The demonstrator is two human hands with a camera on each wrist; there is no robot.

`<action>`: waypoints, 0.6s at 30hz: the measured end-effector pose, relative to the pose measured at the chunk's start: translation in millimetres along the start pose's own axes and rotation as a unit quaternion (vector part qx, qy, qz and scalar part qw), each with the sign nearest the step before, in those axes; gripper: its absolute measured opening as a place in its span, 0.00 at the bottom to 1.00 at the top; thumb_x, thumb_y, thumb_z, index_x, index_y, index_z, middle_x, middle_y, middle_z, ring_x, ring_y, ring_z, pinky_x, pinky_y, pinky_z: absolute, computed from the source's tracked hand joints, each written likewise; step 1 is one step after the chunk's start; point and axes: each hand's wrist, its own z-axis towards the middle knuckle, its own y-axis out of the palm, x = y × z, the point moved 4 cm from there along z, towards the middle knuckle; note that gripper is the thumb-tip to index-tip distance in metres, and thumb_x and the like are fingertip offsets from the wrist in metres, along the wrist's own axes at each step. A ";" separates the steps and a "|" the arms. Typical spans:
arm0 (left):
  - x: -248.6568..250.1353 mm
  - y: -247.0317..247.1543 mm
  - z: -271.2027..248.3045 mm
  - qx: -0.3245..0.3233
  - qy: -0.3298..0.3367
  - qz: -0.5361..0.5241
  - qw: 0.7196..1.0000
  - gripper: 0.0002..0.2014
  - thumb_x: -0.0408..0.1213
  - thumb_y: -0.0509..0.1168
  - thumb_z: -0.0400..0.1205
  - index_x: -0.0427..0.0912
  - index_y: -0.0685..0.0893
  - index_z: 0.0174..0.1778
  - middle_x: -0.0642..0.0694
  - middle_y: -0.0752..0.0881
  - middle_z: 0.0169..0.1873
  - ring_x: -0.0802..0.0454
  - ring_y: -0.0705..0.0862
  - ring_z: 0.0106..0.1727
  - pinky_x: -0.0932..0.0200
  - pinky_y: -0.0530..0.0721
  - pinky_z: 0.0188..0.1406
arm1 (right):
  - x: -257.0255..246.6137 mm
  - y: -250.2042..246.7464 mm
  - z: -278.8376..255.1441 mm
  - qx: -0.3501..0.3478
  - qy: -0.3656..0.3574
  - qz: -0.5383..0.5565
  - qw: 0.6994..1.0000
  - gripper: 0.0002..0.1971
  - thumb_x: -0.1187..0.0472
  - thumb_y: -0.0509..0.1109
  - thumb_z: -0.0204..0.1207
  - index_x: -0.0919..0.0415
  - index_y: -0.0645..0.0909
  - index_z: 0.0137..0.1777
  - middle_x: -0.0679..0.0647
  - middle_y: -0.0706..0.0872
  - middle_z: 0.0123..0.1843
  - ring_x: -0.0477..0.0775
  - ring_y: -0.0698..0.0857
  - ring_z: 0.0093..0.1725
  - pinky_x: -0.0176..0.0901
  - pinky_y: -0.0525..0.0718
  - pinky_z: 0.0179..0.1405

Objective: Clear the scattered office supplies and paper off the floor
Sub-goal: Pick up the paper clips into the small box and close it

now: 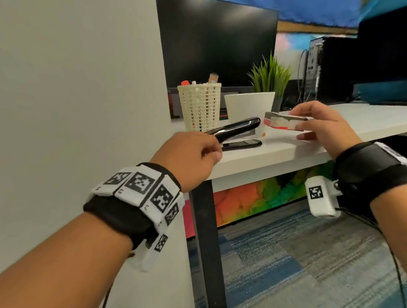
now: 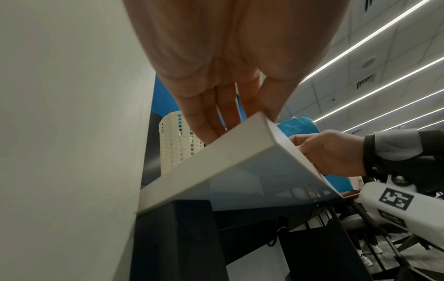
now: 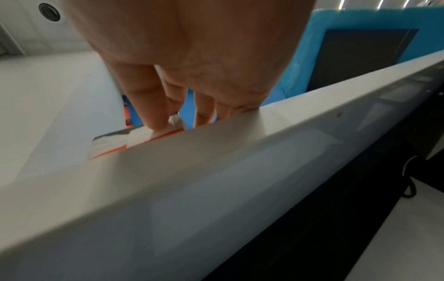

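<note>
Left hand: left hand at the near left corner of the counter, knuckles up, fingers curled downward. It meets the rear end of the stapler; the head view hides whether the fingers actually close on it, so the hold cannot be told. In the left wrist view the fingers run out fairly straight over the counter edge and nothing shows inside them.
Stapler: black stapler, base flat on the counter, top arm raised at a slant, nose pointing right toward the white pot.
Right hand: right hand above the counter, right of the stapler. Thumb on top and fingers below pinch a small box.
Box: small box, white with red and grey print, held roughly level, clear of the counter surface. Its free end points left, just beside the stapler's nose. In the right wrist view a fingertip presses on its top face.
Counter, other items: cream mesh pen cup with pens directly behind the stapler; white pot with a green plant to its right; dark monitor at the back.
Floor: striped blue and grey carpet under the counter; black counter leg at the corner.
Left side: plain pale wall next to the counter.
</note>
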 end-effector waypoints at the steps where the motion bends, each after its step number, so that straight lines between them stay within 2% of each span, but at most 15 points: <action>1: -0.9 -0.9 0.8 -0.004 -0.002 0.001 1.000 0.08 0.44 0.61 0.82 0.51 0.85 0.50 0.53 0.84 0.48 0.54 0.79 0.50 0.60 0.75 0.51 | 1.9 -0.8 2.3 -0.001 0.001 -0.006 1.000 0.17 0.74 0.61 0.75 0.49 0.80 0.46 0.48 0.81 0.51 0.49 0.81 0.50 0.45 0.83 0.49; 5: -1.6 -0.8 7.3 -0.017 -0.005 0.014 1.000 0.06 0.44 0.62 0.81 0.54 0.84 0.46 0.54 0.85 0.46 0.55 0.78 0.48 0.60 0.74 0.47 | 11.1 -2.0 7.4 -0.021 -0.013 -0.101 0.995 0.15 0.71 0.62 0.76 0.48 0.81 0.45 0.52 0.83 0.54 0.52 0.80 0.50 0.40 0.79 0.50; 9: -3.6 0.4 6.8 -0.010 -0.006 0.008 1.000 0.05 0.45 0.62 0.80 0.55 0.83 0.43 0.55 0.85 0.45 0.55 0.80 0.48 0.60 0.75 0.46 | 18.0 -1.4 6.7 -0.022 -0.029 -0.159 0.987 0.14 0.67 0.62 0.77 0.46 0.81 0.49 0.51 0.84 0.55 0.53 0.80 0.55 0.41 0.75 0.56; 13: -1.7 1.2 3.6 0.006 -0.003 0.021 1.000 0.05 0.46 0.61 0.81 0.55 0.82 0.42 0.56 0.85 0.43 0.55 0.80 0.46 0.61 0.73 0.43 | 17.5 2.5 3.6 -0.016 -0.033 -0.177 0.984 0.13 0.66 0.60 0.79 0.46 0.80 0.52 0.50 0.84 0.54 0.53 0.79 0.54 0.35 0.74 0.50; 18: -1.1 1.6 -0.4 0.023 -0.011 0.016 1.000 0.06 0.45 0.61 0.81 0.54 0.83 0.44 0.57 0.83 0.43 0.56 0.79 0.45 0.62 0.71 0.44 | 16.0 6.5 1.5 -0.032 -0.023 -0.199 0.979 0.14 0.66 0.60 0.79 0.46 0.78 0.54 0.50 0.82 0.55 0.53 0.78 0.56 0.43 0.70 0.53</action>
